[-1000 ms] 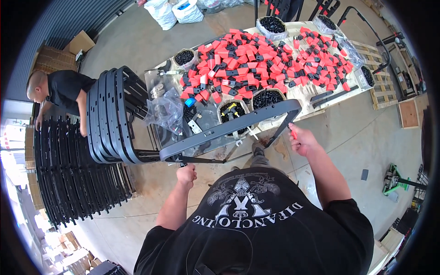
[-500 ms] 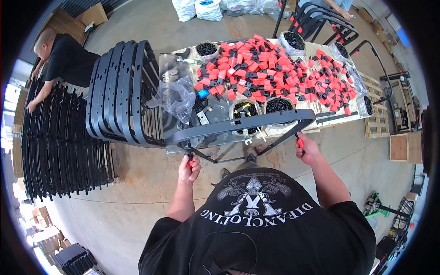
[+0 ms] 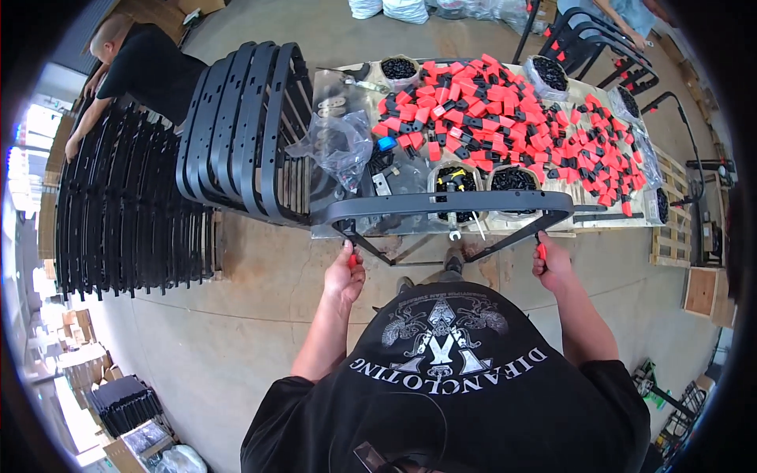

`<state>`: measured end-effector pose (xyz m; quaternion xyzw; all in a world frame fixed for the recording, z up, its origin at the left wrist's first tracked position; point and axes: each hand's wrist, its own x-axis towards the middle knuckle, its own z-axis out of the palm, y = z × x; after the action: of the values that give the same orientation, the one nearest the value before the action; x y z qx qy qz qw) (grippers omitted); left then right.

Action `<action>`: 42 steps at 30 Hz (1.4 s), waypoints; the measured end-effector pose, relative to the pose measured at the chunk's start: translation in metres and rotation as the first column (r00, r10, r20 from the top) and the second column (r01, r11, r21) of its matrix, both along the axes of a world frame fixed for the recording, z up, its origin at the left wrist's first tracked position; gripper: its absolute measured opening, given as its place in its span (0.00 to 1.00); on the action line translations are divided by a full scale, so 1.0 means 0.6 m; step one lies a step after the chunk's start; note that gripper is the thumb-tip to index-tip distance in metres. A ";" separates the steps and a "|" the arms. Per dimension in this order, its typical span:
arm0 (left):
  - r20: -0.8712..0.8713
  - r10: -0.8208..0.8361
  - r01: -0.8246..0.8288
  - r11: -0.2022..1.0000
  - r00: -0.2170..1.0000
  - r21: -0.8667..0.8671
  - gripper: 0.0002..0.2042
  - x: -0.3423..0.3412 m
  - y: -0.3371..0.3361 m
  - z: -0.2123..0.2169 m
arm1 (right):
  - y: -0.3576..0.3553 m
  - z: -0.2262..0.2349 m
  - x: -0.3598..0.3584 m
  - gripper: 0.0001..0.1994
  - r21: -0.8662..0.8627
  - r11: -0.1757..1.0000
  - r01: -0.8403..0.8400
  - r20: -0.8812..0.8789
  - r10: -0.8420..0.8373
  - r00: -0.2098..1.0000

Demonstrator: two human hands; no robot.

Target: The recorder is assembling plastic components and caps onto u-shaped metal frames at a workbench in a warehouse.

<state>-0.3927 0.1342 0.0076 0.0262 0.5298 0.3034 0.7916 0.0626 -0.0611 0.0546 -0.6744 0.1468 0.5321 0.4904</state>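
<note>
A dark grey bent-tube metal frame [image 3: 449,205] stands in front of me at the table's near edge. On its left side my left hand [image 3: 341,276] is closed around a red and black plastic clip [image 3: 352,258]. Over on the right, my right hand [image 3: 557,263] grips a similar red and black clip [image 3: 542,251]. Both clips are at or against the frame's side bars; the fingers partly hide the exact contact. Just behind the frame, a yellow-and-black tool [image 3: 451,178] lies on a tub of small black parts.
A big heap of red and black clips [image 3: 473,110] covers much of the table. Tubs of black parts [image 3: 550,72] stand around it. Similar frames [image 3: 240,134] are lined up at left, beside stacked black bars [image 3: 126,205] where a co-worker [image 3: 150,71] bends. Another person's hand [image 3: 637,38] shows at far right.
My view has turned, so the table and frame sit farther right in it. Both hands keep their grip on the clips. The co-worker at left has shifted an arm slightly.
</note>
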 end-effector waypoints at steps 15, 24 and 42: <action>-0.104 -0.112 0.085 0.967 0.988 -0.239 0.09 0.016 0.055 0.063 | 0.002 0.003 0.002 0.18 -0.012 0.999 -0.047 0.024 0.047 0.999; -0.876 -0.264 0.661 0.746 0.404 0.080 0.11 0.004 -0.005 -0.018 | 0.004 -0.009 -0.005 0.13 -0.157 0.967 -0.200 0.251 0.235 0.939; -0.852 -0.199 0.873 0.180 0.485 0.454 0.32 -0.034 0.059 -0.114 | 0.007 -0.006 0.013 0.14 -0.391 0.828 -0.402 0.205 0.504 0.839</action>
<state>-0.4132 0.1695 -0.0610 0.7272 0.4631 0.1667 0.4784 0.0702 -0.0571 0.0510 -0.8350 -0.0080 0.4932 0.2438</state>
